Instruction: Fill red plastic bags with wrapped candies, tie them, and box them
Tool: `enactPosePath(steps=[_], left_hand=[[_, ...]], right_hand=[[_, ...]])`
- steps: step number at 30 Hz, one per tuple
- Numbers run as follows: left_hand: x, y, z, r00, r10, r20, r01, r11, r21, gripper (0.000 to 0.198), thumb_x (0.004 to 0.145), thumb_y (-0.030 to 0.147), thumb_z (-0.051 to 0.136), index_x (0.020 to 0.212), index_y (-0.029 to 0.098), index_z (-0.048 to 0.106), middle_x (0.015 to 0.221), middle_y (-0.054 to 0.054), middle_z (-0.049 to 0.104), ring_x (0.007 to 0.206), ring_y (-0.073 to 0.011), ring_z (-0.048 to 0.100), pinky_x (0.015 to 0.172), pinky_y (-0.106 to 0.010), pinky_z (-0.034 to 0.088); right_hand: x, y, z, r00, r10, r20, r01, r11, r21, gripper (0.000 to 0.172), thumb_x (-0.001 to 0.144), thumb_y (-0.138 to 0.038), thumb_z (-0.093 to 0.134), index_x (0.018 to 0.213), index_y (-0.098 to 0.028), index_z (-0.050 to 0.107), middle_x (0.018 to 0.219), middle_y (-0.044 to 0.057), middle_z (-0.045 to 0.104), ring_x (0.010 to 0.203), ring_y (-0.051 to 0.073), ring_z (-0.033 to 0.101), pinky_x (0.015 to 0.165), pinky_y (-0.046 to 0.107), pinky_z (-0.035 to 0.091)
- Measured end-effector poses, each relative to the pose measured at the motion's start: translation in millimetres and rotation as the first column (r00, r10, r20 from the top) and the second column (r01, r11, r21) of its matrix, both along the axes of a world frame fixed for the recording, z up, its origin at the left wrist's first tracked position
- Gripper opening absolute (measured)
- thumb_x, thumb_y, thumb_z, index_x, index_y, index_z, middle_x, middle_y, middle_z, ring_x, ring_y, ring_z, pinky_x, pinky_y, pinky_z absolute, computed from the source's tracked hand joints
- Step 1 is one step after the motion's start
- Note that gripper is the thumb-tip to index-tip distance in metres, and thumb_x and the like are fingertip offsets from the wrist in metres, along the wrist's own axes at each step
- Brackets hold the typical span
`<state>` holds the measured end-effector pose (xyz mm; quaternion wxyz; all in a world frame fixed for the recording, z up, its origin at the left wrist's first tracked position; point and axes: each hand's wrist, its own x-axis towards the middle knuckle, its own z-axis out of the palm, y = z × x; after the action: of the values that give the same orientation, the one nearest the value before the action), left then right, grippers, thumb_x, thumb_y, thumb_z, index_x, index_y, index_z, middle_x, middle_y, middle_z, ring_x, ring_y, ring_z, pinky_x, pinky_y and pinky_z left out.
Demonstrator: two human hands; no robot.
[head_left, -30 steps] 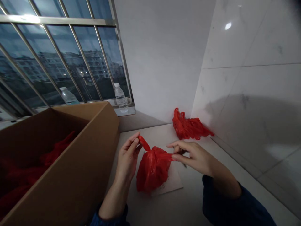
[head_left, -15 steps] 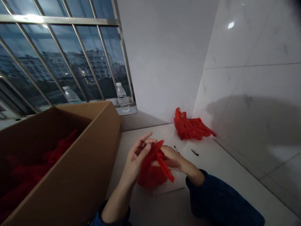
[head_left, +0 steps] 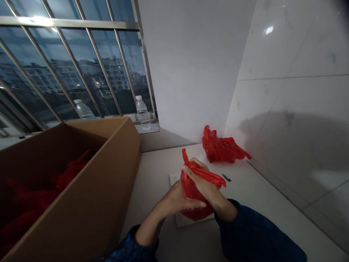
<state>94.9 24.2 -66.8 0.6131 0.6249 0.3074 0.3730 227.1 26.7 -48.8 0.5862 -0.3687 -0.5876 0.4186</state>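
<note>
A red plastic bag (head_left: 195,191), bunched at its top with loose ends sticking out, is between my two hands. My right hand (head_left: 200,178) grips the gathered neck, thumb on the near side. Lower down, my left hand (head_left: 174,199) clasps the bag's side; its thumb lies across the front and its other fingers are hidden behind the bag. What the bag contains cannot be made out. Beneath it, a flat white item like a pad or sheet (head_left: 180,221) shows at the edges.
On my left stands a deep cardboard box (head_left: 109,174) with red bags (head_left: 62,182) inside. A pile of red plastic bags (head_left: 222,147) lies against the far right wall. A small black pen-like item (head_left: 226,177) is on the white table (head_left: 152,163). Plastic bottles (head_left: 143,114) stand by the barred window.
My left hand, earlier raised with fingers spread beside the bag, has moved down and right to clasp it. The bag has shifted right, and my right hand now holds its bunched neck.
</note>
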Motion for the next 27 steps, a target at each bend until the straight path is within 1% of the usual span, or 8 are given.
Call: enactPosePath(steps=[3,5,7,9,14,16,20,27], left_hand=[[2.1,0.4,-2.4,0.987,0.008,-0.160,0.018,0.987,0.160,0.064,0.063,0.018,0.087,0.123,0.022,0.065,0.114,-0.011,0.069,0.107,-0.0303,0.064,0.093,-0.041,0.050],[0.5,-0.1,-1.3,0.985,-0.009,-0.170,0.043,0.980,0.197,0.064,0.068,0.020,0.084,0.127,0.022,0.062,0.119,-0.012,0.067,0.109,-0.0298,0.063,0.094,-0.041,0.050],[-2.1,-1.6,1.4,0.984,-0.060,-0.167,0.092,0.977,0.192,0.063,0.072,0.023,0.082,0.131,0.022,0.058,0.124,-0.012,0.066,0.112,-0.0294,0.063,0.096,-0.041,0.049],[-4.9,-3.4,4.5,0.977,-0.094,-0.189,0.131,0.972,0.196,0.058,0.076,0.025,0.079,0.131,0.021,0.058,0.125,-0.013,0.065,0.113,-0.0292,0.062,0.096,-0.041,0.049],[-9.2,-6.0,9.8,0.937,-0.094,-0.335,0.178,0.957,0.230,0.036,0.084,0.034,0.071,0.117,0.018,0.067,0.110,-0.011,0.070,0.099,-0.0274,0.064,0.086,-0.038,0.052],[-9.5,-6.0,10.1,0.925,-0.102,-0.366,0.194,0.955,0.223,0.036,0.085,0.037,0.070,0.115,0.017,0.066,0.108,-0.010,0.070,0.098,-0.0262,0.064,0.086,-0.037,0.052],[-10.0,-4.8,7.8,0.894,-0.119,-0.431,0.227,0.952,0.208,0.042,0.087,0.041,0.068,0.118,0.014,0.063,0.114,-0.011,0.067,0.104,-0.0261,0.061,0.090,-0.038,0.051],[-11.5,-1.2,2.7,0.883,-0.131,-0.450,0.254,0.941,0.223,0.038,0.089,0.041,0.064,0.116,0.015,0.063,0.116,-0.011,0.067,0.107,-0.0263,0.060,0.094,-0.040,0.050]], right_hand=[[-2.0,-0.6,-2.4,0.999,-0.006,-0.037,0.005,1.000,-0.028,0.030,0.087,-0.048,0.064,0.069,-0.029,0.047,0.069,-0.001,0.049,0.065,0.020,0.051,0.067,0.037,0.048],[-3.2,-1.7,-2.3,0.999,-0.009,-0.041,0.008,1.000,-0.030,0.030,0.087,-0.049,0.064,0.070,-0.029,0.048,0.069,-0.001,0.048,0.066,0.021,0.051,0.067,0.038,0.048],[-4.5,-2.5,-1.8,0.999,-0.011,-0.035,0.010,1.000,-0.025,0.032,0.087,-0.049,0.064,0.068,-0.029,0.047,0.067,-0.001,0.046,0.064,0.020,0.049,0.066,0.038,0.048],[-5.5,-2.8,-1.9,1.000,-0.001,-0.030,0.000,1.000,-0.014,0.035,0.087,-0.050,0.064,0.066,-0.029,0.045,0.065,-0.001,0.043,0.061,0.020,0.046,0.063,0.037,0.046],[-5.5,-3.7,-4.0,0.998,0.041,-0.042,-0.042,0.999,-0.003,0.036,0.088,-0.051,0.063,0.067,-0.029,0.045,0.064,-0.002,0.042,0.059,0.019,0.044,0.058,0.035,0.045],[-5.5,-4.4,-4.0,0.998,0.037,-0.054,-0.037,0.999,0.007,0.035,0.087,-0.050,0.064,0.067,-0.028,0.045,0.064,-0.002,0.042,0.058,0.018,0.044,0.057,0.034,0.044],[-6.3,-5.2,-2.4,0.996,0.050,-0.073,-0.049,0.999,0.018,0.033,0.088,-0.047,0.064,0.068,-0.027,0.046,0.064,-0.004,0.041,0.057,0.016,0.043,0.057,0.031,0.042],[-5.0,-3.9,-2.4,0.998,0.047,-0.050,-0.046,0.999,0.007,0.033,0.087,-0.049,0.063,0.069,-0.028,0.046,0.065,-0.004,0.043,0.058,0.017,0.044,0.058,0.032,0.043]])
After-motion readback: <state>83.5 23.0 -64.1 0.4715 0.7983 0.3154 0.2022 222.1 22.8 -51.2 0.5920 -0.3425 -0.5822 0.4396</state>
